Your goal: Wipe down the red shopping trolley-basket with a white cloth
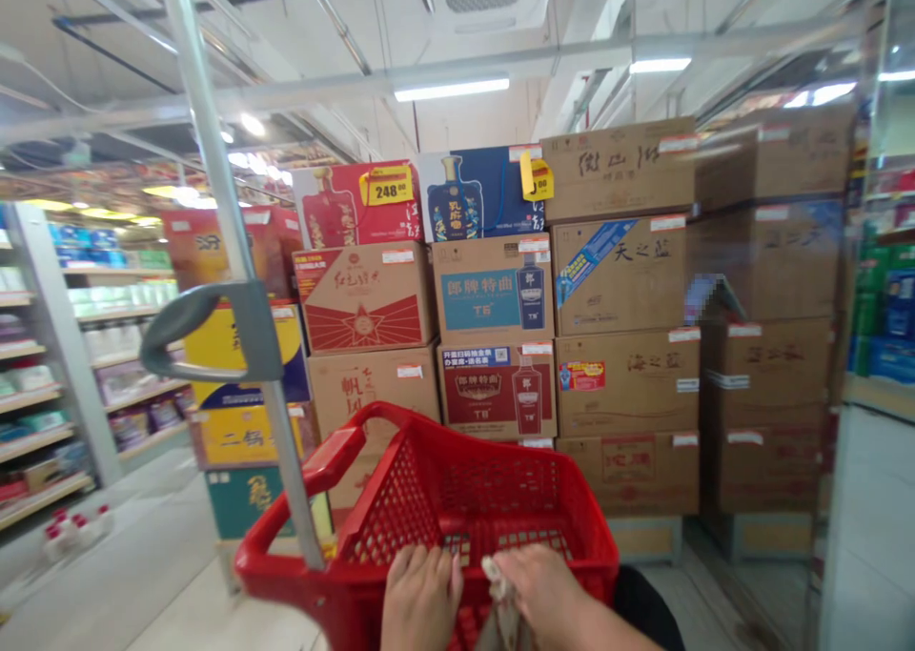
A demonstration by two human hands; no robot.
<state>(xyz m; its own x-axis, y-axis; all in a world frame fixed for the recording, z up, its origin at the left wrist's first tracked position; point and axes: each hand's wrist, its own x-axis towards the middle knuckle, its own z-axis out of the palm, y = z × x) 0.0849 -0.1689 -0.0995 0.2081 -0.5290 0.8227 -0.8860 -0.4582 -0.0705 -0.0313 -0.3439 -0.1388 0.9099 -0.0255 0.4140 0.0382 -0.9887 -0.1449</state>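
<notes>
Resting left hand (420, 599) and right hand (543, 589) on red basket rim (400, 432).

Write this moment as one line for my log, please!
left hand: over red plastic basket | right hand: touching small patterned packet | ahead: stacked liquor cartons

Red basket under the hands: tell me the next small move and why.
Probably lower the small patterned item into the red basket. The right hand holds it at the near rim, beside the left hand, with the basket directly below.
</notes>
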